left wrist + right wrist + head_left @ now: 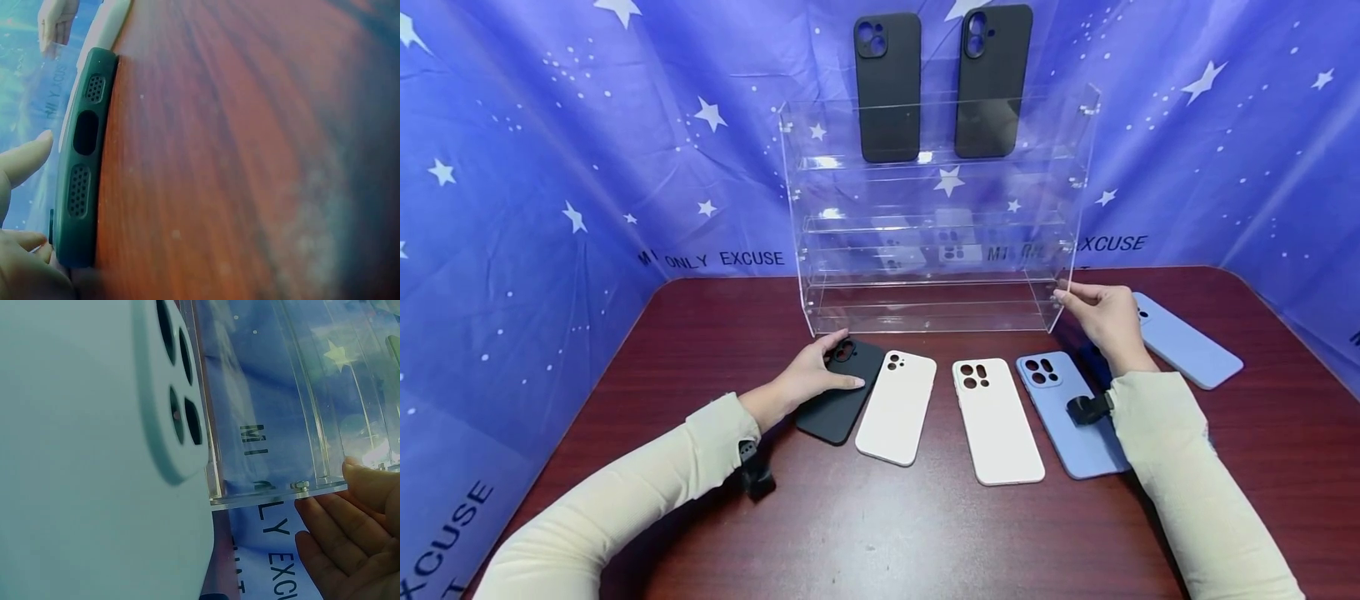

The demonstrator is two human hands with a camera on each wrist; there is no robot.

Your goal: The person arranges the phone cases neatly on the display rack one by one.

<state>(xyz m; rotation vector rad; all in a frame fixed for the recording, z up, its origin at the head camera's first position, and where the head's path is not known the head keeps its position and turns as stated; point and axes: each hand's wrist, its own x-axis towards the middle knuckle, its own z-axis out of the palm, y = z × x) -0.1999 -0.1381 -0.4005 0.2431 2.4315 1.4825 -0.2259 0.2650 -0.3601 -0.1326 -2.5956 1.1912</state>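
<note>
My left hand lies over the upper part of a black phone case, flat on the table. Its thumb extends across the case and the fingers are at the far edge; the left wrist view shows the case's bottom end with port holes. At the right, my right hand pinches the side panel of a clear acrylic display rack. The thumb is on one side of the panel and the fingers on the other. Two black phone cases stand on the rack's top tier.
Beside the left hand's case lie a white phone case and a second white case. One light blue case is partly under my right wrist; another light blue case lies farther right. Behind the rack hangs a blue starry cloth.
</note>
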